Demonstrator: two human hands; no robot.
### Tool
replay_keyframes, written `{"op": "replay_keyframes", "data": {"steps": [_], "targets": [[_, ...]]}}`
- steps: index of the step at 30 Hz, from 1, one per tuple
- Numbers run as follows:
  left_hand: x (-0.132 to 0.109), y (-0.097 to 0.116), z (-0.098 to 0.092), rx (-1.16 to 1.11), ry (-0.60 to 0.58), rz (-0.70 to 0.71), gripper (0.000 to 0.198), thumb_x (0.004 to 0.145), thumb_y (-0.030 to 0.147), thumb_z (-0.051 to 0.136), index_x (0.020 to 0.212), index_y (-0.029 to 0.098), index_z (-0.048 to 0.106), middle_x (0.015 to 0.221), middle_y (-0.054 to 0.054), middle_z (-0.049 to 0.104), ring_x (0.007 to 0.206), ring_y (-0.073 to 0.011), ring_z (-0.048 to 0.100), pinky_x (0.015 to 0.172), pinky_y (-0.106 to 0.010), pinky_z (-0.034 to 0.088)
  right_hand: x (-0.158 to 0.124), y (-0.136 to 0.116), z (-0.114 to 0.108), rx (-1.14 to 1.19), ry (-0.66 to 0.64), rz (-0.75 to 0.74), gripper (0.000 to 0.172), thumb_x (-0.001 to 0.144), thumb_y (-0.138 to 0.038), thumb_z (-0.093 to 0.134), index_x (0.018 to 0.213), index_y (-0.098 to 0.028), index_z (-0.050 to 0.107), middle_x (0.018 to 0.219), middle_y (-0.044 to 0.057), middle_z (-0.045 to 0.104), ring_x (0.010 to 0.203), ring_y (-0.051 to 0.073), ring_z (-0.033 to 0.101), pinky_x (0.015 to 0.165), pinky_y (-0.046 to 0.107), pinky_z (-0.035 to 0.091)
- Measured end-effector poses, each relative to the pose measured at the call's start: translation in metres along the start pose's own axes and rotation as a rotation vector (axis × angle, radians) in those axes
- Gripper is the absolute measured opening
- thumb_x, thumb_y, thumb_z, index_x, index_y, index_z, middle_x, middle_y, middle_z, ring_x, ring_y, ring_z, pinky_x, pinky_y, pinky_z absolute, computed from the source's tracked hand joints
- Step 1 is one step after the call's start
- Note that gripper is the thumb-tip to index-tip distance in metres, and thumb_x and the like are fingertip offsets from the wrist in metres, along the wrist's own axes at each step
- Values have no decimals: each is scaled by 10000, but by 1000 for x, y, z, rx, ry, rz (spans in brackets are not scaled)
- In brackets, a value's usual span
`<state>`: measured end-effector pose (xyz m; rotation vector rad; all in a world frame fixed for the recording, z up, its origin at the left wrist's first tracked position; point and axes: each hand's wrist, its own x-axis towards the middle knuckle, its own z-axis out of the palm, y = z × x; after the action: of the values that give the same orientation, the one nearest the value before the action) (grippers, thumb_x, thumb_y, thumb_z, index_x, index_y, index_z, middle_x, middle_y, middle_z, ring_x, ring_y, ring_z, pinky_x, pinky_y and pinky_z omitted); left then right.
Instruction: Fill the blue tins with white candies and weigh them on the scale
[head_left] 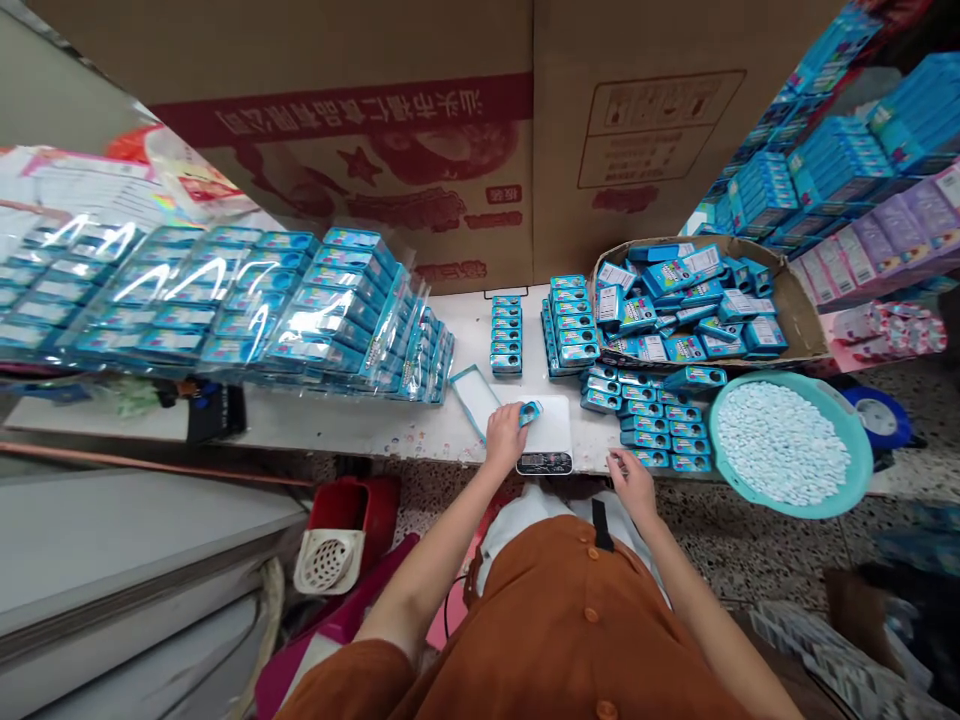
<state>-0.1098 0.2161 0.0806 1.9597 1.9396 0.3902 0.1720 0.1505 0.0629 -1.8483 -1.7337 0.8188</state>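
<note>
My left hand is closed on a small blue box over the white digital scale. To its left, a shallow tray with blue edges lies tilted on the table. My right hand is at the table's front edge, its fingers curled together; whether something small is in them I cannot make out. Beside that hand stand rows of blue boxes with round dark windows. Further right, a turquoise basin holds a heap of small white pieces.
Behind the stacked rows is a cut-down carton heaped with blue boxes. Upright blue stacks stand behind the scale. Plastic-wrapped packs fill the left side. Big cardboard cartons wall off the back. A blue tape roll lies right.
</note>
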Motion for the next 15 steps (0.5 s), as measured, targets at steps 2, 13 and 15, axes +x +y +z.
{"op": "replay_keyframes", "data": {"steps": [2,13,15], "targets": [[1,-21,-16,35,69,-74,370,840,226,543,1200,191,466,1124,-108,596,1068,-262,525,906,-383,401,-2,3,0,-7,15,14,372,902,-460,432,1039,-182,637,1009,101,665,793,197,609,781,349,484],[78,-104,-39,367,-125,-273,253,840,193,488,1088,150,471,1065,-150,594,1032,-275,571,832,-358,444,-20,13,-4,9,16,106,340,897,-448,459,1035,-203,650,1066,97,667,857,208,629,799,346,495],[91,-107,-35,387,-177,-272,297,820,174,502,1111,138,456,1084,-163,586,1042,-286,570,830,-363,446,-23,11,-6,8,20,129,342,901,-446,454,1041,-202,649,1066,98,667,863,208,630,795,340,495]]}}
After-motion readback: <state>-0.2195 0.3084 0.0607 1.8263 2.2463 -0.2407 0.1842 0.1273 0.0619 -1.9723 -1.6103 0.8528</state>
